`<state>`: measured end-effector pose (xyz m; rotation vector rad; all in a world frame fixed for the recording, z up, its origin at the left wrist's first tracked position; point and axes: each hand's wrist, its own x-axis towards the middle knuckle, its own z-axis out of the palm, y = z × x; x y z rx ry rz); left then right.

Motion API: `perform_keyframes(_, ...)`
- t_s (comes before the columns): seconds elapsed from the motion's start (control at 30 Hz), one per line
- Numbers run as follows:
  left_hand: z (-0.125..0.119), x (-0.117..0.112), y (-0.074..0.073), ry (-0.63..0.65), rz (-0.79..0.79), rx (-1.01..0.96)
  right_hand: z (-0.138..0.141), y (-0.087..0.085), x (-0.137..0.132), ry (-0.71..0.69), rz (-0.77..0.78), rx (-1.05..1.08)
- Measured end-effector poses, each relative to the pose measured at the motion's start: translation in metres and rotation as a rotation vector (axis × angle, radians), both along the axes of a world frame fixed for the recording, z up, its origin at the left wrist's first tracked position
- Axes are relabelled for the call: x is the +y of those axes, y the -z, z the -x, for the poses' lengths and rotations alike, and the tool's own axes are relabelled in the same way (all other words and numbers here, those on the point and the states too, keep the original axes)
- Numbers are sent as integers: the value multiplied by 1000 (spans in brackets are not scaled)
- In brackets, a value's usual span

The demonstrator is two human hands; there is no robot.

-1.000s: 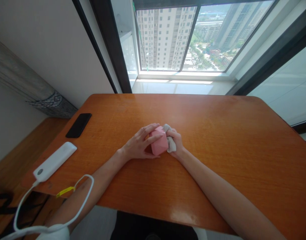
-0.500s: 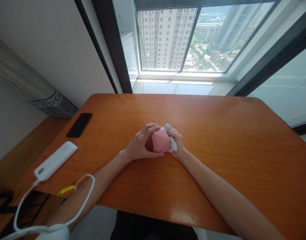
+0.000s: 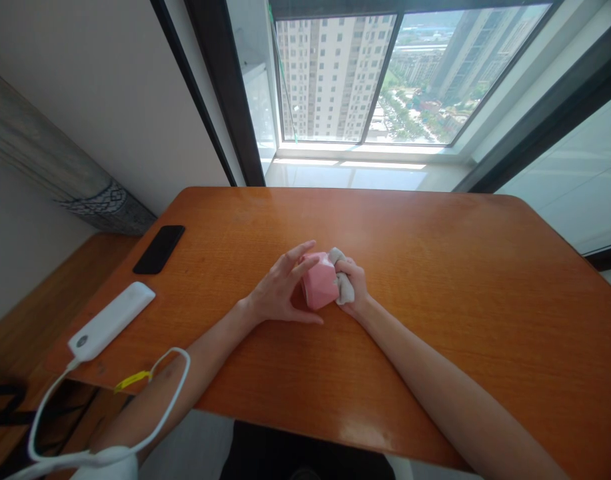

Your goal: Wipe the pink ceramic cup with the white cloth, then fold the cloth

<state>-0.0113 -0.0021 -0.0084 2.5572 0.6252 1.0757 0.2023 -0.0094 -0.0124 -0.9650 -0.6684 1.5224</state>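
Pink faceted block (image 3: 319, 281) sits between spread left fingers (image 3: 299, 261) and right fingers (image 3: 349, 267) clamping cloth (image 3: 344, 287).

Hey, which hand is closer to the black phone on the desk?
Left. The left hand lies to the right of the black phone; the right hand, clutching a pale cloth, is farther away, past the pink faceted object.

Pink faceted block (image 3: 318, 283), tilted on edge; crumpled off-white cloth (image 3: 345, 287) bunched against its right side.
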Motion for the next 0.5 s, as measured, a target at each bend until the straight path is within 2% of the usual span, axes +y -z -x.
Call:
perform_keyframes(0.1,2,2,-3,33,-175,65,1,-3,0,-7,16,22)
perform_keyframes(0.2,1,3,-5,34,-225,87,1,-4,0,10,18,30)
perform_keyframes(0.37,-2,-1,-6,-18,-130,26,1,-4,0,25,26,28)
perform_keyframes(0.5,-7,-7,-12,-46,24,-45,1,-4,0,44,35,21)
